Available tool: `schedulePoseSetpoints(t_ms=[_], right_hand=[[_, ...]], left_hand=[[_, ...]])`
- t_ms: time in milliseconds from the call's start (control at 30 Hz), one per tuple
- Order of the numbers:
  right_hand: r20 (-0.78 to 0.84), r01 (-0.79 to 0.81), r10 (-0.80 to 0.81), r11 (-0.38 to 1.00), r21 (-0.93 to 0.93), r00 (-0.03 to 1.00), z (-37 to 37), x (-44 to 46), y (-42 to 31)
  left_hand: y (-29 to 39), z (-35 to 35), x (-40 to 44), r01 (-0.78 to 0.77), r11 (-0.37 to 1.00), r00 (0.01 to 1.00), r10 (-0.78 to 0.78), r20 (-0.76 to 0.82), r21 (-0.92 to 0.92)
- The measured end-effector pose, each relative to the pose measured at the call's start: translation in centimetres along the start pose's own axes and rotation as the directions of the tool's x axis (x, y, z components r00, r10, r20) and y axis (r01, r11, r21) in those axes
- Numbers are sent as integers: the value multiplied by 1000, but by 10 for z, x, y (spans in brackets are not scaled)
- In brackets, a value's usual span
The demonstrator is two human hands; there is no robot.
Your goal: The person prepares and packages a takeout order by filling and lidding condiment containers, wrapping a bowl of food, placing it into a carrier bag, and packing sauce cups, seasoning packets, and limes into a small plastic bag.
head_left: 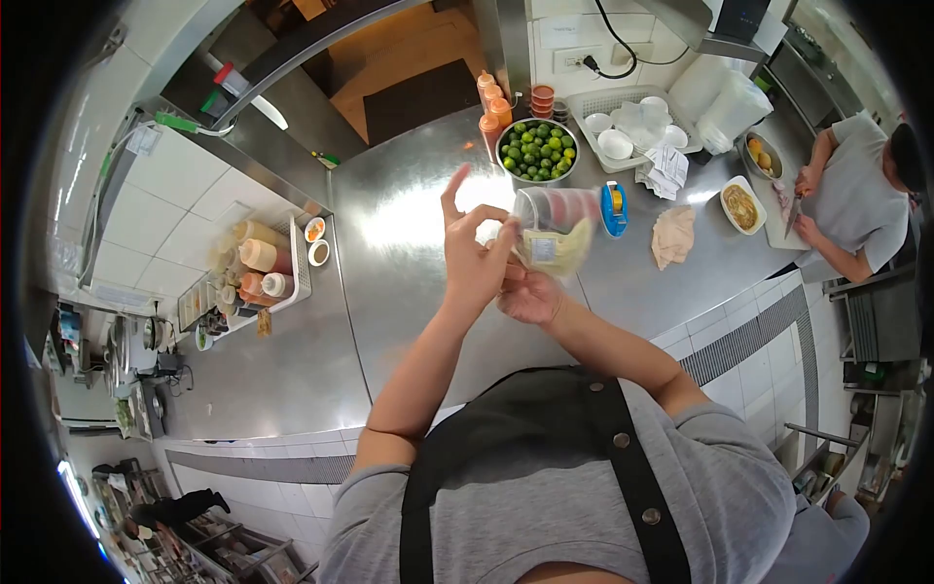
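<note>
In front of my chest I hold up a clear plastic bag [556, 249] with pale yellow-green contents and a white label; it is smeared by motion. My left hand [475, 251] is at the bag's left edge, thumb and a bent finger pinched together there, the index finger pointing up. Under the bag's lower left corner my right hand [531, 296] is closed on it, its fingertips partly hidden. The upper part of the bag is see-through, with blurred reddish patches. Just beyond it are a steel bowl of limes [537, 152] and a blue tape dispenser [614, 208].
Orange squeeze bottles [493, 105] stand left of the limes. A white basket [623, 117] holds white bowls. A beige cloth [673, 237] and a dish of food [742, 206] lie to the right. A co-worker [856, 195] cuts at a board. Sauce bottles [265, 257] fill a left basket.
</note>
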State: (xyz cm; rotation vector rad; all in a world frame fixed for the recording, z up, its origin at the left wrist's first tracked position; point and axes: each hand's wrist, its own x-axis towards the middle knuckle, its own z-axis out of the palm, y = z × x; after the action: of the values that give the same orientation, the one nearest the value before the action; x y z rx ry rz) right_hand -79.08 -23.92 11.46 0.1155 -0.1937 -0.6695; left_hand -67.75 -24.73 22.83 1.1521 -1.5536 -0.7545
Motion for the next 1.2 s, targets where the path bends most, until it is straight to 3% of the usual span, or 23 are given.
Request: schedulePoseSetpoints(t_ms=[33,167,267,367,400,433,467,567,667,767,867,967,1033,1167,1200], right_hand=[[-106,43,-43,999,6,993,-7,0,3],[-391,178,-221,974,-143,893,-6,1,17],[-597,96,-515,801,-591,615,6,5,20],[-360,-237,-723,272,-933,590,17,7,16],[-115,-272,-762,-83,-959,637,17,4,12],[129,-278,-709,-428,-860,693,18,1,6],[337,-253,-568,-718,-648,751,19,-1,1],[615,8,-342,-870,-493,711,25,9,-19],[345,-102,-433,-733,-672,833,17,4,-40],[238,-178,-453,-700,-691,859,6,4,-53],[-174,-417,-525,-390,-821,833,-5,-2,-61],[-183,-339,-546,-199,-919,818,-47,-8,-69],[-119,-276,-629,-158,-948,768,-58,-12,-67],[-177,-226,-810,57,-972,559,-54,-12,-46],[-167,-217,-819,53,-975,550,-53,-12,-44]], left_hand=[[-17,2,-3,-124,980,985,140,-100,153],[-69,6,-11,-79,950,965,149,-218,302],[-87,6,-18,54,919,973,39,-227,390],[-97,6,-21,81,886,982,6,-187,456],[-97,5,-21,67,879,989,5,-151,472],[-97,4,-20,53,872,993,5,-117,486],[-98,2,-20,40,865,996,3,-85,500],[-118,-4,-20,58,960,998,-59,-7,274],[-140,-1,-25,-34,988,999,28,39,154],[-137,12,-40,82,990,996,-84,11,116],[-159,20,-54,119,991,989,-124,80,62],[-163,20,-64,-50,979,998,40,53,196],[-165,22,-65,-67,982,997,58,52,179],[-164,26,-72,-106,971,994,102,28,216],[-167,26,-74,-102,971,995,102,12,214]])
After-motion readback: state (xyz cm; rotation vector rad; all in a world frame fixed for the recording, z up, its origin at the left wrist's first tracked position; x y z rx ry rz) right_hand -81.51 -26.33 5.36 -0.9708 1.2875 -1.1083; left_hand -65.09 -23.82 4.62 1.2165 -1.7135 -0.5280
